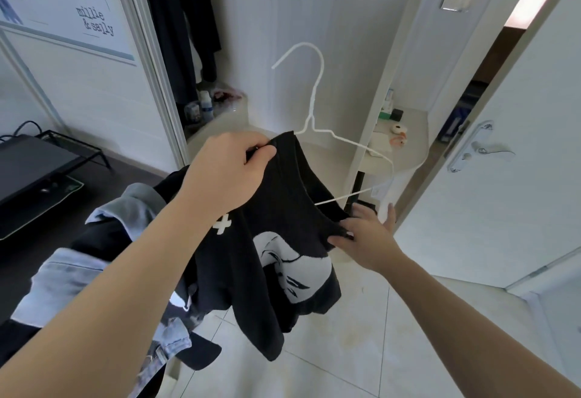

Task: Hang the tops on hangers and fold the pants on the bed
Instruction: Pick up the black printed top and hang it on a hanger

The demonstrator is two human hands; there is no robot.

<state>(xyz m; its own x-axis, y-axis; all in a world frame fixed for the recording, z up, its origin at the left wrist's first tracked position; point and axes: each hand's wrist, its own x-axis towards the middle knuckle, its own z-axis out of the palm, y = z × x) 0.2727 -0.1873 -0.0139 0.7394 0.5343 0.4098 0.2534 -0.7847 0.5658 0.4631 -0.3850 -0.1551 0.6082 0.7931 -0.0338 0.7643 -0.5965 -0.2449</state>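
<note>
Black: 1 top [283,209], 1 white hanger [313,96] half-inside.

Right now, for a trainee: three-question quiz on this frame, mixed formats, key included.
1. True or false: the white wire hanger is completely covered by the black top with the white face print.
2. Multiple choice: the left hand grips A) the top's upper edge, B) a door handle, C) the hanger's hook.
3. Short answer: which hand pinches the top on the side nearest the white door?
Key: 1 false, because the hook and one arm stick out; 2 A; 3 the right hand.
</note>
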